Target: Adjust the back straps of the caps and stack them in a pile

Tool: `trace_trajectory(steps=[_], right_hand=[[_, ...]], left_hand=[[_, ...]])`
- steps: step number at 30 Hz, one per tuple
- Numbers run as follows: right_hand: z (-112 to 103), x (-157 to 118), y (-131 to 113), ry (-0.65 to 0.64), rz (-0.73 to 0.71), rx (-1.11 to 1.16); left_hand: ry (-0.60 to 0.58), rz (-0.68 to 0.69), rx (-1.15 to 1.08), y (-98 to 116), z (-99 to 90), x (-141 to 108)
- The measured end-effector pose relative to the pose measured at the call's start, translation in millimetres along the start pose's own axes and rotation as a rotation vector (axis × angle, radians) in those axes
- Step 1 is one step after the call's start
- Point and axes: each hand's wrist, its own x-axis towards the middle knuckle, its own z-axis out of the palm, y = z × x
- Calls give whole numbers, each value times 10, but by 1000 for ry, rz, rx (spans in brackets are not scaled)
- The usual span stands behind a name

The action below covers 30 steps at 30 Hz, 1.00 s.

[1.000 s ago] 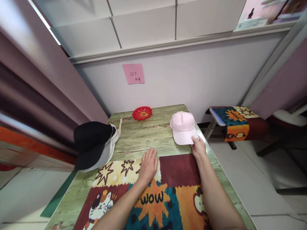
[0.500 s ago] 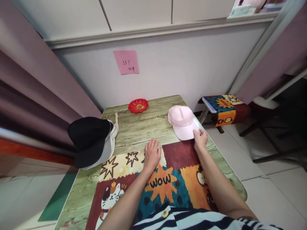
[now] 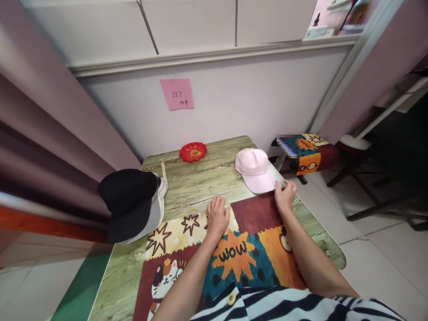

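Note:
A pale pink cap lies at the right side of the wood-pattern table, its brim pointing toward me and to the right. My right hand is at the brim's right corner, fingers curled; whether they still pinch the brim is hard to tell. My left hand rests flat, palm down, on the upper edge of the patterned mat. Stacked black and grey caps sit at the table's left edge, with a light strap sticking up behind them. A red scalloped dish stands near the back edge.
The table meets a wall bearing a pink paper note. A curtain hangs at the left. Beyond the table's right side are a stool with a patterned cloth and a dark chair.
My right hand has shifted slightly right, toward the table's edge, with its fingertips now at the brim's corner. The whole view has tilted a little; my left hand still rests on the mat.

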Motion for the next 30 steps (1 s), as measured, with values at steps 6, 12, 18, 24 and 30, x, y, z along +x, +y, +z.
trace_trajectory(steps=[6,12,18,24,30], right_hand=[[73,-120,-178,-92,-177,-78],[224,-256,-260,-278,-274,-380],[253,-286,-32,-212,-408,-485],[221,-341,-21,9,-554,-243],[161,-382,-75,55,-710,-155]], left_hand=[[12,3,-42,5,7,-5],[-33,-33,-76,65,-53,-56],[-16,-66,-157,102,-42,-117],[65,-108,-352,42,-38,-246],[358,-170,-293,-593,-816,-418]])
